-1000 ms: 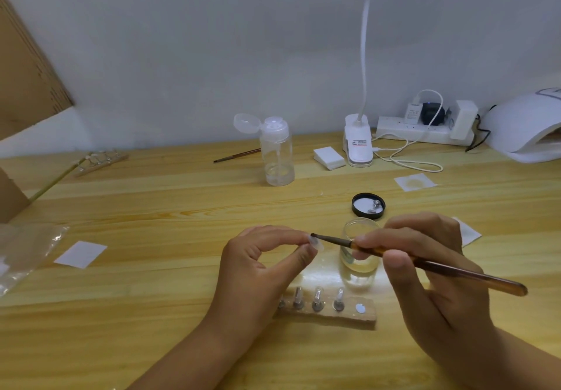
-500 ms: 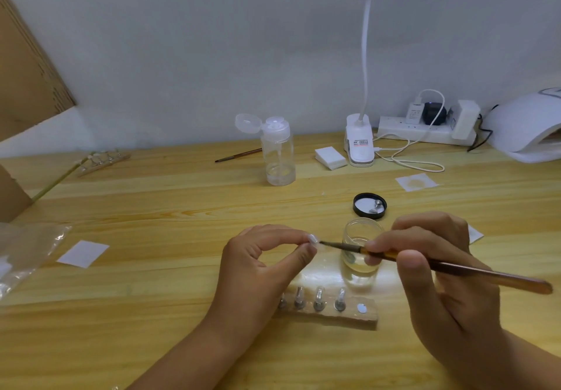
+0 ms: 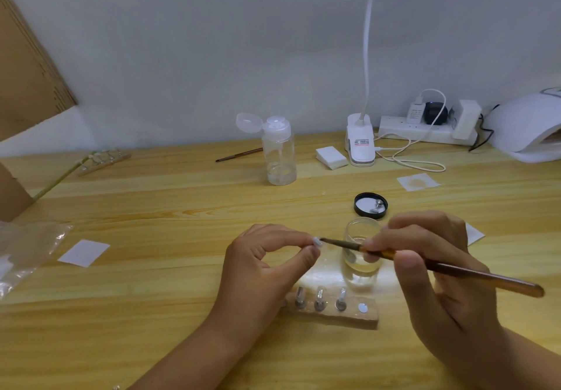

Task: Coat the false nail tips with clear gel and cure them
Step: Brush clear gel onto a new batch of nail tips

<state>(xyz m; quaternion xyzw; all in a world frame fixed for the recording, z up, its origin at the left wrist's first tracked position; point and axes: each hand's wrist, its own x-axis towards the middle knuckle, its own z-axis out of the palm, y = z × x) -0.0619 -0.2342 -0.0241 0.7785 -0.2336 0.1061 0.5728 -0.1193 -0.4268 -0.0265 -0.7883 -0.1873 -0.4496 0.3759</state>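
Coating stroke! Pinched nail tip [image 3: 317, 241] in left hand [image 3: 267, 265], just left of glass jar [image 3: 361, 256], likely for a clean angle. Gripped brush [image 3: 485, 279] pen-style in right hand [image 3: 437, 268], across jar's front, bristles touching tip.

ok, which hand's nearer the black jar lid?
Right. The right hand, holding the brush, sits just camera-side and right of the lid; the left hand is farther off, front-left.
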